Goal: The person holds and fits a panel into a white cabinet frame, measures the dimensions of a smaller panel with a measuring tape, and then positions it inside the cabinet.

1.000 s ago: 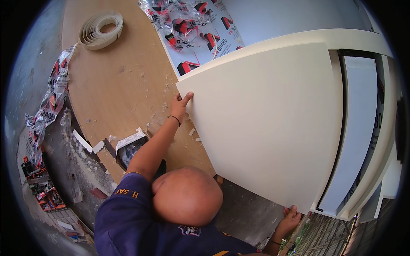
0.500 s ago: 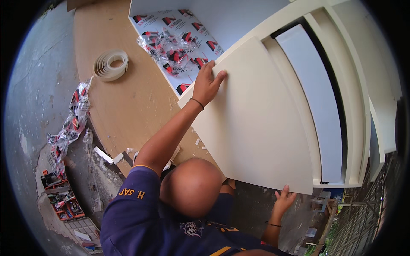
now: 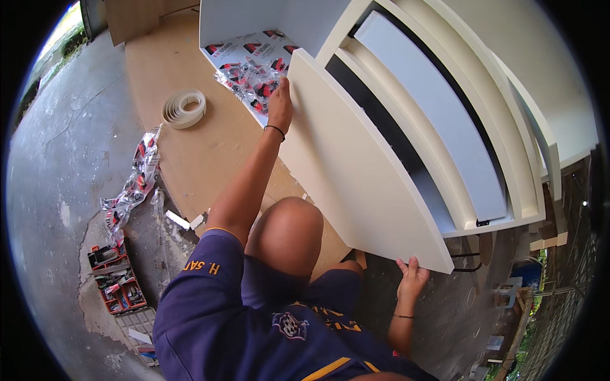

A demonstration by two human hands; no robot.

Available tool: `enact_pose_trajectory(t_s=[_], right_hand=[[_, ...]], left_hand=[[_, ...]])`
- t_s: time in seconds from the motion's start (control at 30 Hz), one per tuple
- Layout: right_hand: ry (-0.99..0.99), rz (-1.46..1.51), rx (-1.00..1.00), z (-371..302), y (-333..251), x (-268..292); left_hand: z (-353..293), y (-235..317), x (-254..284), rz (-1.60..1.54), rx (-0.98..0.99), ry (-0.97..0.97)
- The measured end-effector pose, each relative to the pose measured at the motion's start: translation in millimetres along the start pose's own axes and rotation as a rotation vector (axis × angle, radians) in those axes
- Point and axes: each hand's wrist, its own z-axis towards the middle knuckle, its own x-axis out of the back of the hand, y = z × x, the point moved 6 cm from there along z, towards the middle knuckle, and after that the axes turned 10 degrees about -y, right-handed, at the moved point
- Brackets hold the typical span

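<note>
A large flat cream panel [image 3: 346, 165] stands tilted in front of a cream cabinet frame [image 3: 530, 213], apart from it along the edge nearest the frame. My left hand [image 3: 279, 105] grips the panel's far left edge, thumb side up. At its near right corner, my right hand [image 3: 412, 278] holds the lower edge with its fingertips, the rest of the fingers partly hidden beneath. Between panel and frame, a dark opening [image 3: 375, 95] shows. Farther right in the frame sits a long pale white panel [image 3: 432, 114].
On the brown board [image 3: 210, 159] lies a coil of edge strip [image 3: 184, 109]. Crumpled printed plastic film [image 3: 254, 79] rests on a white printed surface; another strip of film [image 3: 135, 184] trails over the floor. A tool organizer [image 3: 117, 279] sits at lower left. My knee [image 3: 286, 235] is close below the panel.
Both hands have swung the cream panel away from the cabinet frame and tipped it more upright, uncovering the dark opening. My left hand has shifted left; my right hand moved slightly left and up.
</note>
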Motion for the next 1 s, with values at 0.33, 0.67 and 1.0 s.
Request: enact_pose_trajectory(t_s=[0.33, 0.67, 1.0], right_hand=[[-0.141, -0.148, 0.225, -85.2, 10.4, 26.6], [-0.300, -0.248, 0.417, -122.3, -19.4, 11.8], [-0.330, -0.066, 0.292, -147.8, -2.8, 9.4]], left_hand=[[-81.0, 20.8, 57.9, -0.505, -0.105, 0.004], [-81.5, -18.7, 136.5, -0.521, -0.263, -0.339], [-97.2, -24.6, 133.5, -0.465, -0.162, -0.406]])
